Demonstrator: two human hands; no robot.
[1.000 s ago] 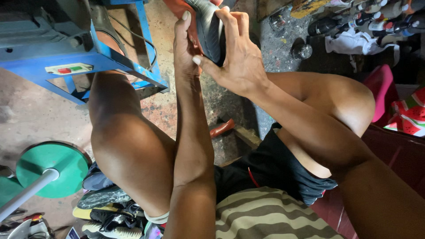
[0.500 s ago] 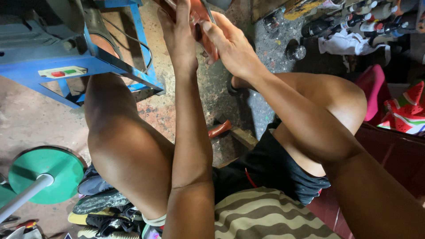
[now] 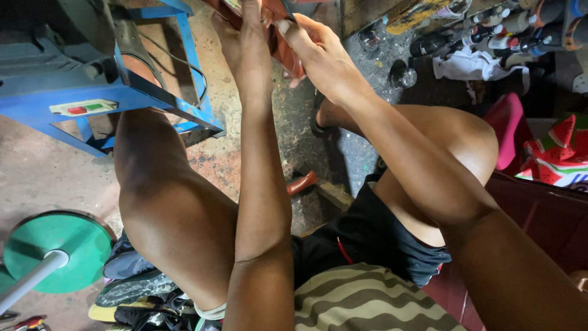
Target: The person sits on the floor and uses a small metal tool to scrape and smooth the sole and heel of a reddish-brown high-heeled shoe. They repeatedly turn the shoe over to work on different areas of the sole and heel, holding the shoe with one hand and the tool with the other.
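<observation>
Label plate (image 3: 83, 108): pale oblong with one red and one green patch, on the blue machine frame (image 3: 37, 110) beside my left knee. Bottles (image 3: 490, 27): small, dark, pale-labelled, clustered top right on the floor.

The blue machine frame (image 3: 92, 110) crowds my left hand (image 3: 245, 37); bottles (image 3: 490, 30) hem my right hand (image 3: 318, 55); between my knees, bare floor (image 3: 294, 141).
</observation>
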